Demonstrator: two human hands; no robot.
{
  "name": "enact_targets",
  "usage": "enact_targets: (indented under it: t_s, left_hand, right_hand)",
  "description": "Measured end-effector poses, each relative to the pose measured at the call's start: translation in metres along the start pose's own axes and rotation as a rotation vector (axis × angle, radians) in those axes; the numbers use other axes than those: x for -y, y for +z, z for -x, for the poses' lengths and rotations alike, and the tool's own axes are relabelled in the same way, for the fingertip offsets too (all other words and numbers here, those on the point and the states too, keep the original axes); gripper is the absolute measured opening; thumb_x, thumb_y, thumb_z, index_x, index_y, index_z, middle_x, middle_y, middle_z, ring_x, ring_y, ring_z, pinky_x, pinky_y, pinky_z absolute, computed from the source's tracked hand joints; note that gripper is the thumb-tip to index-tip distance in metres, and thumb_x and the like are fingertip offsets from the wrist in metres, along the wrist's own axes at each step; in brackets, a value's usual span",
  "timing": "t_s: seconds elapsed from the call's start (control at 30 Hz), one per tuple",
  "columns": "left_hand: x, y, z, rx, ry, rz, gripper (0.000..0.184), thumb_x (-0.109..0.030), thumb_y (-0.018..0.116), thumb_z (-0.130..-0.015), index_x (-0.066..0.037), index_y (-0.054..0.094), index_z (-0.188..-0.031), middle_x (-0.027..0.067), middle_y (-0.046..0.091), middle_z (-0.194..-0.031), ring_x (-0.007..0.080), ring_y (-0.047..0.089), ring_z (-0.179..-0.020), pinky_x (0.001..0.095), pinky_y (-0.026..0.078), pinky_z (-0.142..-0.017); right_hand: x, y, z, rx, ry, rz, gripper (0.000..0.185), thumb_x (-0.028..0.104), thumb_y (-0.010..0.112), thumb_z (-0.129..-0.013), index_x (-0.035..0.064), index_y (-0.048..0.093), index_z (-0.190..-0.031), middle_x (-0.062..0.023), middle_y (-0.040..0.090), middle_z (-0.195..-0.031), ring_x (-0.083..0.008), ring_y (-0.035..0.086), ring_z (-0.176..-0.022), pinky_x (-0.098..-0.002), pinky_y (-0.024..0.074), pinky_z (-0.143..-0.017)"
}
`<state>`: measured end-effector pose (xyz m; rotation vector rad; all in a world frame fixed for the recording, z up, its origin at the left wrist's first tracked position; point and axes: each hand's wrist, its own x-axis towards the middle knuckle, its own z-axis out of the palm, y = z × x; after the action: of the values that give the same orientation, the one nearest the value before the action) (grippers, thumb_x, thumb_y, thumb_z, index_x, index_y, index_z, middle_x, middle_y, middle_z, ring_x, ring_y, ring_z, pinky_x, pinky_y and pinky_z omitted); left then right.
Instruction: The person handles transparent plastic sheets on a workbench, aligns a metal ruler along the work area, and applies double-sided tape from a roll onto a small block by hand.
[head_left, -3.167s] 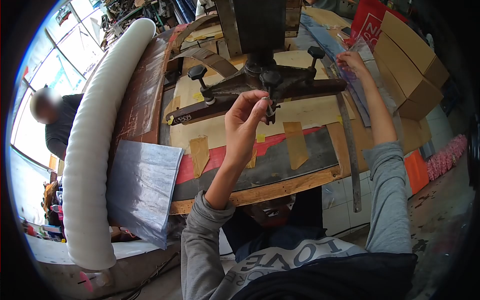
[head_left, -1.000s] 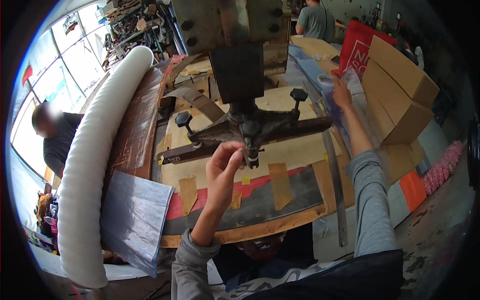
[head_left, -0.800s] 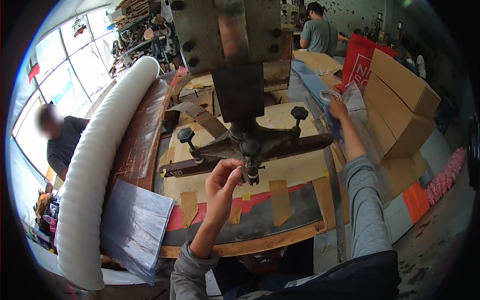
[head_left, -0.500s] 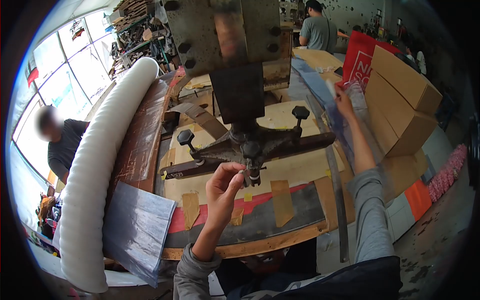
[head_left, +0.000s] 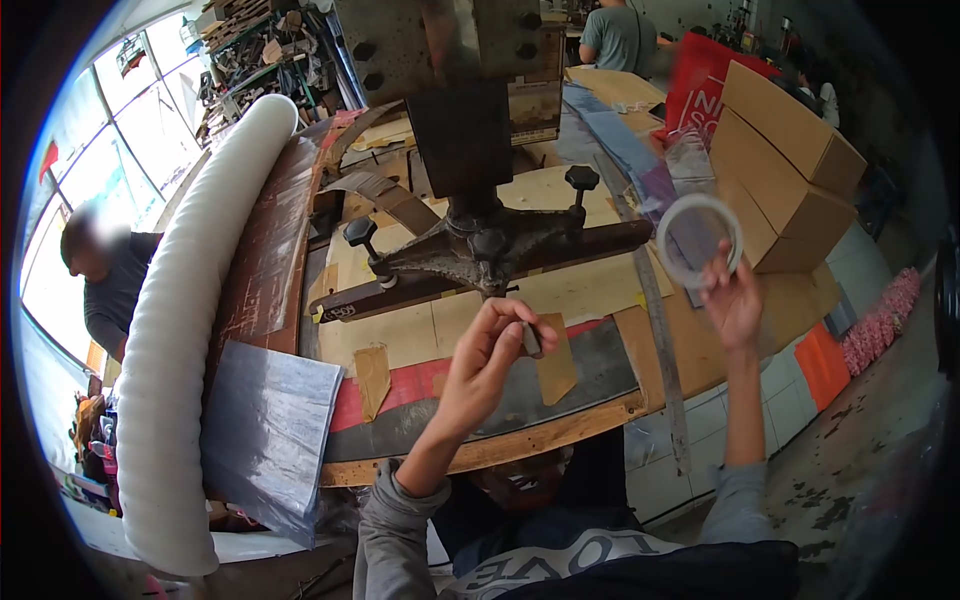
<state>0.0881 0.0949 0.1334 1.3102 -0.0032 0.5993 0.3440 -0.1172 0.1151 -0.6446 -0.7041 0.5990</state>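
Observation:
In front of the dark metal press head (head_left: 470,245), my left hand (head_left: 482,365) pinches a small grey metal-looking piece (head_left: 531,341) between thumb and fingers. Its exact kind I cannot make out. To the right, my right hand (head_left: 735,305) grips the lower edge of a roll of clear tape (head_left: 672,262), held up in the air with its ring facing me. Below the press lies a pale board (head_left: 455,320) with brown tape patches, and a red and black strip (head_left: 490,428) runs along its near side.
A long white foam roll (head_left: 190,320) and folded plastic sheets (head_left: 270,430) lie on the left. A metal ruler (head_left: 662,370) overhangs the table's front edge. Cardboard boxes (head_left: 780,180) and a red bag (head_left: 700,85) stand at the right. One person (head_left: 110,270) is at the left, another (head_left: 618,45) at the back.
My right hand has come back from beside the red bag, now with the tape roll in it. My left hand has moved right and away from the press head, holding the small piece.

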Motion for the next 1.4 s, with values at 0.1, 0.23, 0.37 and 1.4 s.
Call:
enact_targets:
  t_s: [0.1, 0.23, 0.37, 1.4]
  left_hand:
    - [0.006, 0.014, 0.005, -0.059, 0.007, -0.219, 0.019, -0.009, 0.032, -0.096, -0.003, 0.05, -0.097, -0.0022, 0.042, -0.077, 0.0059, 0.037, -0.071, 0.0203, 0.032, -0.065]
    - [0.013, 0.016, 0.016, -0.048, -0.039, -0.245, 0.02, -0.006, 0.036, -0.092, -0.003, 0.051, -0.104, -0.0021, 0.044, -0.082, 0.0053, 0.038, -0.075, 0.0194, 0.033, -0.068]
    - [0.017, 0.026, 0.028, -0.127, 0.082, -0.253, 0.026, -0.007, 0.05, -0.088, -0.005, 0.055, -0.113, 0.0018, 0.041, -0.082, 0.0092, 0.038, -0.072, 0.0217, 0.035, -0.066]
    - [0.035, 0.011, -0.013, -0.432, 0.188, -0.691, 0.015, -0.012, 0.064, -0.084, 0.001, 0.058, -0.079, 0.0056, 0.05, -0.069, 0.0137, 0.043, -0.062, 0.0274, 0.036, -0.056]
  right_hand:
    - [-0.029, 0.037, 0.038, 0.029, 0.093, -0.118, 0.029, 0.033, 0.044, -0.094, 0.0081, 0.049, -0.108, 0.0004, 0.036, -0.072, -0.0136, 0.044, -0.073, -0.026, 0.0409, -0.064]
    - [-0.051, 0.083, 0.066, 0.029, 0.247, -0.192, 0.026, 0.036, 0.042, -0.094, 0.0116, 0.049, -0.101, 0.0014, 0.036, -0.07, -0.0129, 0.043, -0.07, -0.0251, 0.0411, -0.061]
    - [-0.062, 0.104, 0.08, 0.002, 0.449, -0.329, 0.027, 0.035, 0.038, -0.097, 0.0106, 0.049, -0.101, 0.0011, 0.036, -0.069, -0.0111, 0.044, -0.069, -0.0225, 0.0442, -0.053]
    - [-0.097, 0.129, 0.006, 0.194, 0.105, 1.1, 0.017, 0.016, 0.059, -0.088, -0.0007, 0.063, -0.09, -0.0077, 0.063, -0.073, -0.0111, 0.056, -0.063, -0.0258, 0.043, -0.057]
